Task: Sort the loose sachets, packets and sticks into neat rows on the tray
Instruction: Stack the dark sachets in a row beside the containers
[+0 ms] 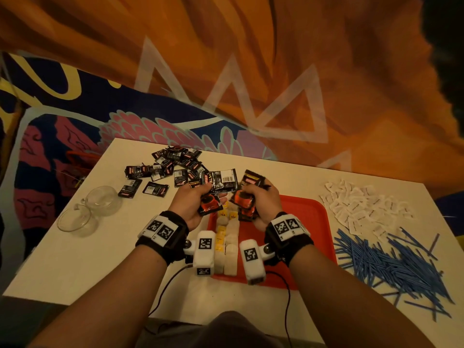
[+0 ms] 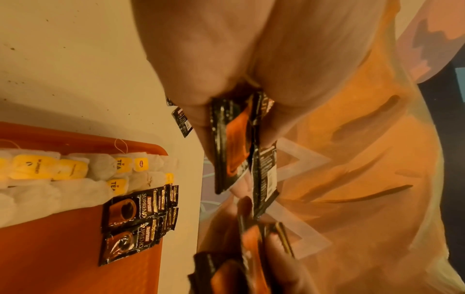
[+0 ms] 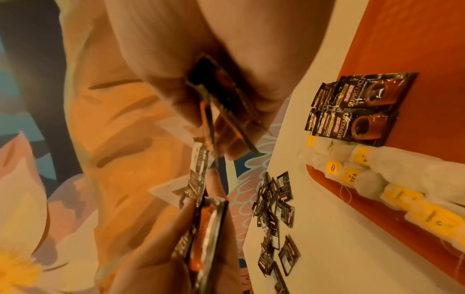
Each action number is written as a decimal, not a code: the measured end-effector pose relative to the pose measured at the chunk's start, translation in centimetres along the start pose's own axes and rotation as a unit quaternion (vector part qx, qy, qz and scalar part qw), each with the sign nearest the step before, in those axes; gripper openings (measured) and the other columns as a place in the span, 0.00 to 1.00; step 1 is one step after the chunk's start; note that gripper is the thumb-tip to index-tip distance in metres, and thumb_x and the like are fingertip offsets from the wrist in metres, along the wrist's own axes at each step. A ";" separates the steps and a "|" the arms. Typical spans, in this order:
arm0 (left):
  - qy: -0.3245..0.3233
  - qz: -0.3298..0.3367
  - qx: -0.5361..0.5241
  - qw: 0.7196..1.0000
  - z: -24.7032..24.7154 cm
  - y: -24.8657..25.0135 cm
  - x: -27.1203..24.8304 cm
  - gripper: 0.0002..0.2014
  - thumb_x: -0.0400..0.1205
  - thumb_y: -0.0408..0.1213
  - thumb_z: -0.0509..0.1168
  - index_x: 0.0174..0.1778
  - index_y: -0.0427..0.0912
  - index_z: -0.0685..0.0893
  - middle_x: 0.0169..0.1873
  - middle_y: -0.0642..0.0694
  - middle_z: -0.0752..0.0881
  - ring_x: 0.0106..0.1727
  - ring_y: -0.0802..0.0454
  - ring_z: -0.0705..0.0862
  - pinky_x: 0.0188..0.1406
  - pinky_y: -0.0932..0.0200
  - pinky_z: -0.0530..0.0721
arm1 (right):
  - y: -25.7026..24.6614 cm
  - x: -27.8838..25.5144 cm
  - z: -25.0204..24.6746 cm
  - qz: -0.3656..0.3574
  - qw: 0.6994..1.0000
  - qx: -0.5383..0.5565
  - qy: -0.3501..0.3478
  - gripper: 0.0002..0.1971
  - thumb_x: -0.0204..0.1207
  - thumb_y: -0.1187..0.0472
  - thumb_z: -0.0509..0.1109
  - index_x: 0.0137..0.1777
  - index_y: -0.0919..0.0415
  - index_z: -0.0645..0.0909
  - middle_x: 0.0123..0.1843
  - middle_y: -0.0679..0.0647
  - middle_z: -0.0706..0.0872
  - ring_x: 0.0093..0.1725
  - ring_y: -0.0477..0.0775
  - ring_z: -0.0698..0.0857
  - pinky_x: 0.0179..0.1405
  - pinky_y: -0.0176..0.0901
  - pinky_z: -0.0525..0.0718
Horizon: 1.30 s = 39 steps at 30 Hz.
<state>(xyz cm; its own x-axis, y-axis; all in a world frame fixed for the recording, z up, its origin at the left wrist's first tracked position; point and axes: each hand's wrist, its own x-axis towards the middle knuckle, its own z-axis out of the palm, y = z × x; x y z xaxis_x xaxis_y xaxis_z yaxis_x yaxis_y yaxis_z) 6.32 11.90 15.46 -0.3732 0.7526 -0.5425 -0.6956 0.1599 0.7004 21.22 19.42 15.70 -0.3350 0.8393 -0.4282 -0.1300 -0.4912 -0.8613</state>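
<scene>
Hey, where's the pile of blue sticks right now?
In the head view, the blue sticks lie heaped on the table's right side, just right of the red tray and in front of the white sachets.

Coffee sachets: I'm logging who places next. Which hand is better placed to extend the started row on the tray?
Probably the right hand: it holds coffee sachets directly above the started row on the tray.

Tray [image 1: 313, 222] mid-table, loose sachets [image 1: 165, 169] behind-left, glass cups [image 1: 100, 202] left, sticks [image 1: 391, 264] right.
</scene>
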 end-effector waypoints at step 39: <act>0.030 0.005 0.055 0.998 -0.6 -0.6 -0.2 0.17 0.81 0.30 0.71 0.66 0.28 0.81 0.53 0.31 0.90 0.50 0.37 0.91 0.40 0.42 0.91 | 0.7 -0.7 0.9 -0.066 0.988 -0.078 -0.119 0.16 0.68 0.75 0.68 0.52 0.56 0.83 0.42 0.54 0.80 0.29 0.48 0.76 0.25 0.42 0.74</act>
<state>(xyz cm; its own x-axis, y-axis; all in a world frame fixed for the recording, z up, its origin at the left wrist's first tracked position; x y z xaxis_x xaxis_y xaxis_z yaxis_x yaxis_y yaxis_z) 6.42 11.30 14.90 -0.4175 0.7159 -0.5597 -0.6220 0.2238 0.7503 20.53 18.31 15.67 -0.5368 0.8059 -0.2497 -0.0484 -0.3249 -0.9445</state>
